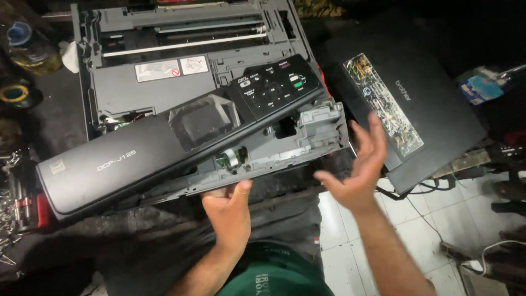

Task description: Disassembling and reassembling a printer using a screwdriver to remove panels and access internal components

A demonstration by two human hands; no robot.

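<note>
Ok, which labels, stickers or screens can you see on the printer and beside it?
Two warning stickers: inside the open printer, white rectangles with red marks.
Display window: on the loose front panel, dark, square, unlit.
Small grey label: panel's left end.
Colourful strip label: on the black scanner lid, right.

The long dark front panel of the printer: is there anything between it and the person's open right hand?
Nothing visible does. The right hand is open in the air just beyond the right end of the front panel, with only a bare gap between them. The left hand supports the panel from below.
</note>
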